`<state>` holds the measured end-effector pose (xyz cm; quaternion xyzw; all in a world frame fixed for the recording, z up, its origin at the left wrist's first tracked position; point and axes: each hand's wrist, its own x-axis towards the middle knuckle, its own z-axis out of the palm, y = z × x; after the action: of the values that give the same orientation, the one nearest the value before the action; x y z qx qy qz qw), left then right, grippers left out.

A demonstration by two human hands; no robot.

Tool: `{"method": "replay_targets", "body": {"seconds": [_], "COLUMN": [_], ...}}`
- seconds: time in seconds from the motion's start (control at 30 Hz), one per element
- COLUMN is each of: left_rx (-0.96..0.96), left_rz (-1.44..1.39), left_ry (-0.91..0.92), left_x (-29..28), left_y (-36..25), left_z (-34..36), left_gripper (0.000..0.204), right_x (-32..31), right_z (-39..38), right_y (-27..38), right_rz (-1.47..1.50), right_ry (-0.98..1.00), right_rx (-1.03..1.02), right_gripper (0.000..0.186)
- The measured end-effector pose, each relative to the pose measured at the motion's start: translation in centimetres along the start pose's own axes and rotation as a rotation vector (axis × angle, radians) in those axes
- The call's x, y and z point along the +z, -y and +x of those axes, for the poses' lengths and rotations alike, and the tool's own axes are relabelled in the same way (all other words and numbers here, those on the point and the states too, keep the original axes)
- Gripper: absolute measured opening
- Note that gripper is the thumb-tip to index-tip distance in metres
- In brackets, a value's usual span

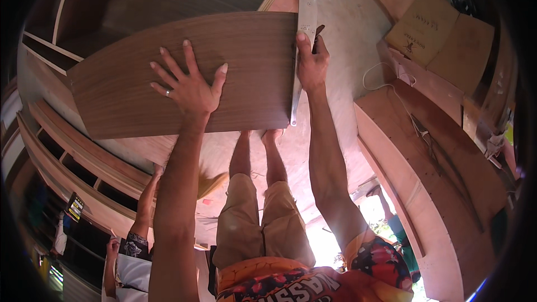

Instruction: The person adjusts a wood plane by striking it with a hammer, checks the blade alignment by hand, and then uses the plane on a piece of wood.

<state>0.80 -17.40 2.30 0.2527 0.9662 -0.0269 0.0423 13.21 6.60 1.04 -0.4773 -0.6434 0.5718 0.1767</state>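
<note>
A brown wood-grain board (246, 72) extends in front of me, its long edges bent by the lens. My left hand (193, 86) lies flat on its face, fingers spread, with a ring on one finger. Along the board's right edge runs a long, pale metal strip (306, 5) with small holes, reaching past the board's far corner. My right hand (312, 67) is closed around this strip, thumb on its face and fingers bent behind. A small dark piece (320, 29) sticks out by those fingers; its kind is unclear.
Dark open cabinet frames (59, 53) stand at the far left. Unfinished wooden frames (89, 162) lie nearer on that side. At right are a cardboard box (442, 39), a brown panel (442, 145) and a white cord (411, 106). Another person's arm (146, 201) shows lower left.
</note>
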Motion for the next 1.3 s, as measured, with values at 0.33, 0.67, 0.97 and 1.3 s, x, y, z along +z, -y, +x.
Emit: {"method": "replay_targets", "body": {"seconds": [0.33, 0.67, 0.97, 1.3], "left_rx": [-0.019, -0.014, -0.007, -0.011], "left_rz": [0.007, 0.029, 0.018, 0.009], "left_ry": [0.062, 0.068, -0.012, -0.042], "left_x": [-0.2, -0.1, 1.0, 1.1], "left_y": [0.3, 0.5, 0.5, 0.3], "left_z": [0.3, 0.1, -0.4, -0.6], "left_gripper": [0.107, 0.105, 0.104, 0.104], "right_x": [-0.1, -0.9, -2.6, -3.3], "right_z": [0.2, -4.7, -9.2, -11.6], "right_y": [-0.1, -2.3, -4.7, -5.2], "right_rz": [-0.027, -0.085, -0.01, 0.076], "right_ry": [0.063, 0.028, 0.018, 0.045], "right_rx": [0.059, -0.049, -0.015, 0.021], "right_gripper": [0.057, 0.061, 0.055, 0.056]}}
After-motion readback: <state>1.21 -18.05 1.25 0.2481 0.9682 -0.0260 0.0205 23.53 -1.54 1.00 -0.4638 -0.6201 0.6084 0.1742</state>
